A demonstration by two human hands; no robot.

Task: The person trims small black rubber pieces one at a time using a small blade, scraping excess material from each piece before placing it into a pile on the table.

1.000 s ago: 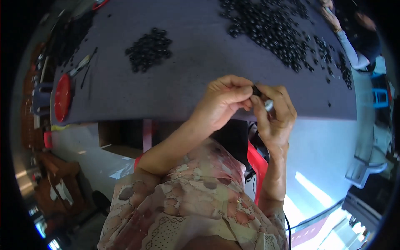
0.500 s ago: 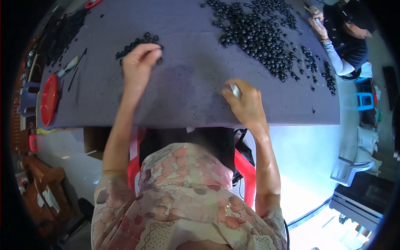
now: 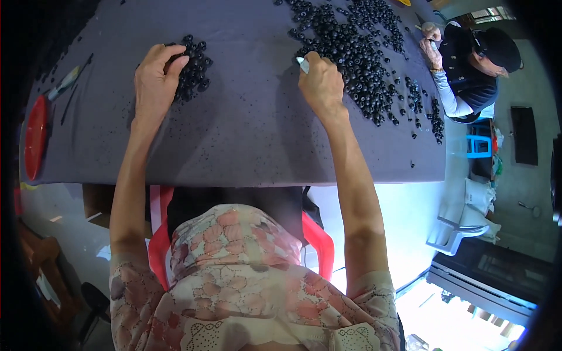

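Small round black bead-like pieces lie in a large heap (image 3: 366, 73) and a smaller pile (image 3: 195, 67) on the grey cloth-covered table (image 3: 246, 134). At the left edge of the smaller pile is my left hand (image 3: 157, 82), its thumb and forefinger curved with a gap between the tips; no piece shows between them. My right hand (image 3: 323, 82) is closed around a small pale tool (image 3: 302, 64), whose end sticks out by the thumb. That hand sits against the left side of the large heap, and its fingertips are hidden.
A red plate (image 3: 36, 137) rests at the table's left edge, near a brush-like tool (image 3: 63, 83) and a thin dark stick (image 3: 76, 85). Black specks dot the cloth. Another person (image 3: 468, 70) works at the right side with both hands over the edge. A blue stool (image 3: 479, 146) stands beyond.
My right hand has moved forward to the large heap with the pale tool. My left thumb and forefinger have parted beside the small pile. The whole view has shifted.
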